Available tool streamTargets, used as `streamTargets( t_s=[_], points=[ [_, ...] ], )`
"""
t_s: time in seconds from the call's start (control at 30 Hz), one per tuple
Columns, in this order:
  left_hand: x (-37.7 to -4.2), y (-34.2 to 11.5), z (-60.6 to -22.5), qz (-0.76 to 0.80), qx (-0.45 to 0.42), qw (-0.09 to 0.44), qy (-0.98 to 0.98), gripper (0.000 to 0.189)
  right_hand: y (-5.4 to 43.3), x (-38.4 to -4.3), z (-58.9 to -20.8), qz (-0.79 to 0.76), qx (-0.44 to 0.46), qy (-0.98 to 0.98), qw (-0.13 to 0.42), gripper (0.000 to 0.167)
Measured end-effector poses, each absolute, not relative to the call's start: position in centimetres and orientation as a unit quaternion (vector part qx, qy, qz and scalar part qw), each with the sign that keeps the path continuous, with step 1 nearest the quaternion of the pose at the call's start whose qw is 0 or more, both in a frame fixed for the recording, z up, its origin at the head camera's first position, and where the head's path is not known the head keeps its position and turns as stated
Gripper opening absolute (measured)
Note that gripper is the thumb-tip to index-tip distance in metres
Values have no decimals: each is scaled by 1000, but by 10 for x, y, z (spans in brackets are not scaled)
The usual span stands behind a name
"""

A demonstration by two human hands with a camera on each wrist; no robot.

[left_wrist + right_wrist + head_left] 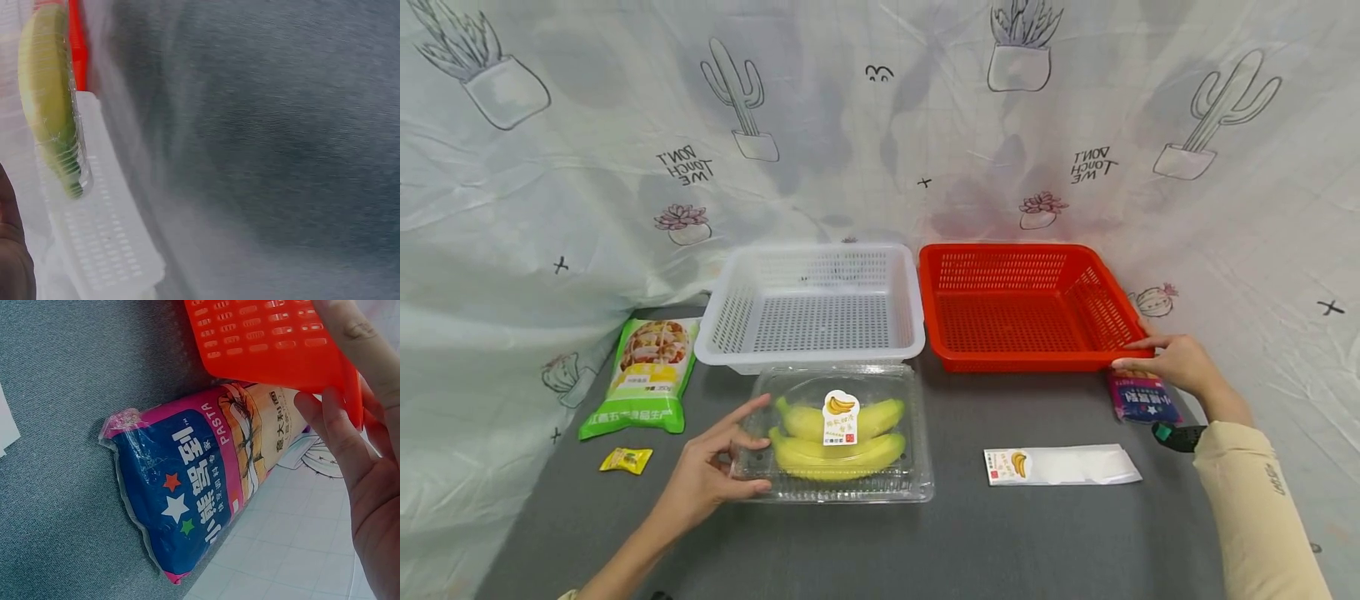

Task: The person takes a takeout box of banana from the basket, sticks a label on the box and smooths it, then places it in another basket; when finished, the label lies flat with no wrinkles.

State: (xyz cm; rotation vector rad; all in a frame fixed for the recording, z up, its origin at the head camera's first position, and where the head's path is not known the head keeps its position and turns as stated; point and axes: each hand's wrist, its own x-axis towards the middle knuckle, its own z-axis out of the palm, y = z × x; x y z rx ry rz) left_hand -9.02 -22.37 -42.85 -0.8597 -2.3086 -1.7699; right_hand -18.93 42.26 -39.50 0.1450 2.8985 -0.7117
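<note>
A clear plastic clamshell box [917,467] holds yellow bananas [838,457], with a banana label [841,418] on its lid. My left hand [711,462] grips the box's left side, thumb near the front corner and fingers farther back. In the left wrist view, one banana [49,94] shows through the plastic, and only part of the hand is in sight. My right hand [1183,371] holds the front right corner of the red basket [1015,365], fingers at its rim in the right wrist view. Just below that corner lies a blue and pink pasta bag [169,481].
A white basket [808,358] stands left of the red one, behind the box. To the left lie a green food bag [651,375] and a small yellow packet [626,460]. A white strip with a banana label [1060,465] lies at the front right. Printed cloth hangs behind.
</note>
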Motion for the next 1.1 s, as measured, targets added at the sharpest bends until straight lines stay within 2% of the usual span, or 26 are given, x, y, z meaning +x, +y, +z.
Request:
streamTargets(
  t_s=[0.3,0.5,0.87,1.1],
  points=[
    [-100,-211,-406,-588,-298,67,-749,45,422,-191,-396,-249,51,963,92,80],
    [-111,-203,-389,-572,-286,69,-766,41,421,-190,-397,-258,46,961,87,75],
    [-143,-178,-373,-584,-303,82,-749,37,423,-188,-396,-257,40,962,81,73],
    [-161,-155,-364,-595,-298,72,-743,35,425,-189,-394,-252,42,963,82,79]
  ],
)
